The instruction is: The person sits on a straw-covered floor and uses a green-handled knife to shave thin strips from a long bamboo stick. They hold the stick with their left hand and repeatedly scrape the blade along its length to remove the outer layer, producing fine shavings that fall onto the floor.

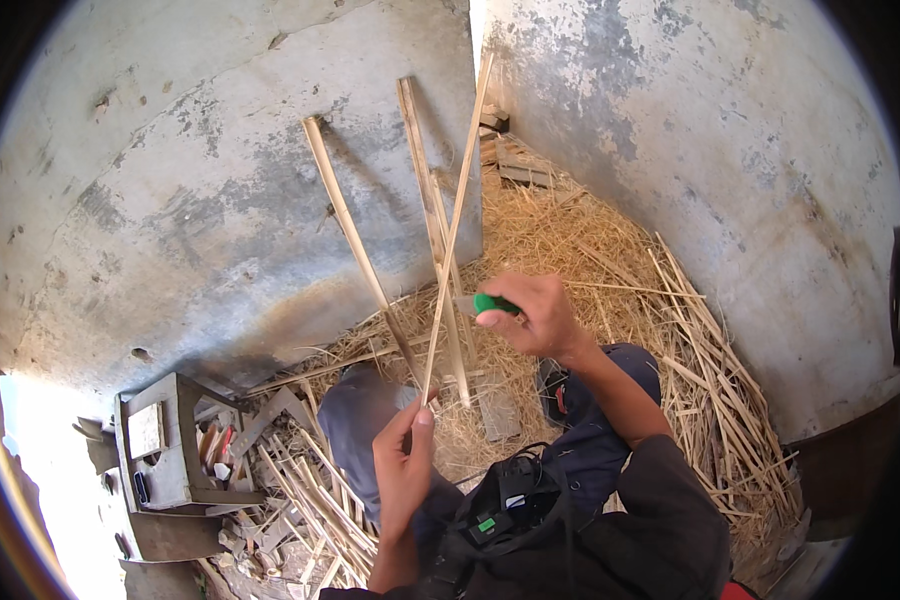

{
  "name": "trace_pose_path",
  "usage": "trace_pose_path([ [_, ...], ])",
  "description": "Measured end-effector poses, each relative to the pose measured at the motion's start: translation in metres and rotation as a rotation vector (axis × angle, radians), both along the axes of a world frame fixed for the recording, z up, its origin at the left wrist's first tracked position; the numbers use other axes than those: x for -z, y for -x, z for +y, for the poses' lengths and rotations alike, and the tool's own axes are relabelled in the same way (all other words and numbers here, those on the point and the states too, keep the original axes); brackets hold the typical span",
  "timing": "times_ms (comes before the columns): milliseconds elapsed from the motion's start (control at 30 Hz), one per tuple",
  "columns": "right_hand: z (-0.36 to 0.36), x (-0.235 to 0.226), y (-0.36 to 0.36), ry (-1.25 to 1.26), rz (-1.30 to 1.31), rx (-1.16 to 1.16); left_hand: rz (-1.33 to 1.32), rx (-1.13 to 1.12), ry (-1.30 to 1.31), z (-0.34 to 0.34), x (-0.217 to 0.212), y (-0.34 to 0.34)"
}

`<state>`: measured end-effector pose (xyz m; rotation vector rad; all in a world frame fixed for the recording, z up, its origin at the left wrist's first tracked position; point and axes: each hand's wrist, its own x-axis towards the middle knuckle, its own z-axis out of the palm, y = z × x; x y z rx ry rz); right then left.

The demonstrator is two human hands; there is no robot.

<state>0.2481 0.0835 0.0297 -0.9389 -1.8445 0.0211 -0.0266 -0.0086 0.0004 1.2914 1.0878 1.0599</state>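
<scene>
My left hand (404,458) is closed round the lower end of a long, thin bamboo strip (463,180), which slants up and away to the right. In my right hand (538,314) is a knife (492,303) with a green handle, gripped in curled fingers. Its short blade points left, close to the middle of the strip; whether the edge touches it I cannot tell. Behind the strip, a wider split bamboo piece (409,108) and another bamboo piece (332,180) lean against the wall.
Straw-like shavings (560,232) cover the floor. A pile of bamboo strips (715,385) lies at the right, with more strips (320,500) at the lower left. A small wooden box (175,440) holding odds and ends stands at the left. Worn walls (200,180) rise ahead.
</scene>
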Motion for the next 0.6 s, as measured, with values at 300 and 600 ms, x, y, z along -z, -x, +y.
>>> trace_pose_path([
  [300,-0.01,0.002,0.022,-0.099,-0.116,-0.094,0.024,-0.006,-0.154,0.01,-0.007,-0.012],
  [600,-0.014,-0.002,0.03,-0.165,-0.151,-0.088,-0.007,-0.008,-0.063,0.009,-0.022,-0.016],
])
